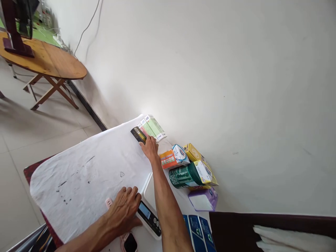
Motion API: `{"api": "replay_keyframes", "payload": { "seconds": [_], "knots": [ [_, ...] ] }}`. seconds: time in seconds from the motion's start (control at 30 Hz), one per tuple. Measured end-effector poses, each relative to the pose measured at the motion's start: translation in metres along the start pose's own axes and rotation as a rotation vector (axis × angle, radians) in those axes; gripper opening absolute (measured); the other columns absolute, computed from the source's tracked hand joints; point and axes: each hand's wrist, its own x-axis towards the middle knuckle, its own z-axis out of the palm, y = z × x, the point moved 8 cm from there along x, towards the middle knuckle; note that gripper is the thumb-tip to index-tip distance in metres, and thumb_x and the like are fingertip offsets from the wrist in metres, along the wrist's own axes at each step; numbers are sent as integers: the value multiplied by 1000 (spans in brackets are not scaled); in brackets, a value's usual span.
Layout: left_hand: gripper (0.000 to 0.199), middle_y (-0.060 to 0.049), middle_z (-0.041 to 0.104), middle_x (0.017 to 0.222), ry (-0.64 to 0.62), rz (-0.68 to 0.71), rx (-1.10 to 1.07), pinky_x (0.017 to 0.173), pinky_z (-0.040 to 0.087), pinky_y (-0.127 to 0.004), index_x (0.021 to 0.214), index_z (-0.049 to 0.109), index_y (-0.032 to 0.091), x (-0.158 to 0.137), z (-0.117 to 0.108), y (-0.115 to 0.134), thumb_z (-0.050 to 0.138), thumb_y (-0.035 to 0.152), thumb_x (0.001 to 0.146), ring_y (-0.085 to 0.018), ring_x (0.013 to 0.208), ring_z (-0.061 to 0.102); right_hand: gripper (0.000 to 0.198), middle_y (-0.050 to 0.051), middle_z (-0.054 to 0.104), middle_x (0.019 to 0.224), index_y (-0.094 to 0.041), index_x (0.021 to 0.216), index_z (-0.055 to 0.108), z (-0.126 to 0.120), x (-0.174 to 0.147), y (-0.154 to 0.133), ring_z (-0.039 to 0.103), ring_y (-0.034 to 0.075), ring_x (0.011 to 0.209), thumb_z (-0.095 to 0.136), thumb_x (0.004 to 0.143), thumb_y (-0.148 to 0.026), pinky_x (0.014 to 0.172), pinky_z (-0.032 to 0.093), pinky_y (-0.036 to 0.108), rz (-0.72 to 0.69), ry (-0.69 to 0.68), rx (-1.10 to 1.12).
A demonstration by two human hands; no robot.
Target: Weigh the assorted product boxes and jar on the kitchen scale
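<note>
My right hand [150, 148] is stretched across the white cloth with its thumb and fingers around the near end of a small black and gold box [137, 134]. Pale green and white boxes [154, 127] lie right beside that box. My left hand [124, 207] rests at the edge of a white digital kitchen scale [149, 216], thumb apart from the bent fingers, with nothing seen in it. The scale's display is lit, and my right forearm covers part of its platform. A pink smartwatch [129, 242] lies below my left hand, whose wrist partly hides a small pink piece [109, 202].
Along the wall stand an orange and blue box [173, 157], a dark green canister [183, 175], yellow boxes [193, 152] and a purple pack [203, 199]. Blue boxes [199, 232] are at the near right. A round wooden table [57, 61] with a monitor is farther left.
</note>
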Motion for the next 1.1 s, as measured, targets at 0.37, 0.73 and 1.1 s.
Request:
{"api": "replay_keyframes", "payload": {
  "seconds": [0.37, 0.73, 1.1],
  "knots": [
    [49, -13, 68, 117, -1, 10, 2, 95, 51, -50, 108, 67, 15, 1, 0, 0, 89, 45, 77, -35, 106, 65, 35, 13, 68, 130, -20, 123, 59, -7, -24, 11, 61, 29, 123, 66, 95, -38, 99, 45, 42, -1, 6, 61],
    [42, -14, 68, 116, 30, 70, 86, 93, 51, -48, 108, 66, 16, -2, -4, 3, 81, 49, 86, -34, 104, 67, 37, 13, 73, 119, -19, 122, 63, -22, -216, 102, 68, 33, 113, 68, 94, -42, 94, 52, 46, 3, 196, 147],
    [37, -12, 67, 100, 46, 154, 211, 81, 50, -43, 99, 66, 17, 1, -4, 4, 68, 54, 95, -33, 94, 68, 60, 17, 66, 133, -17, 144, 54, -42, -258, 109, 60, 35, 125, 62, 98, -55, 102, 51, 50, 107, 308, 173]
  ]
}}
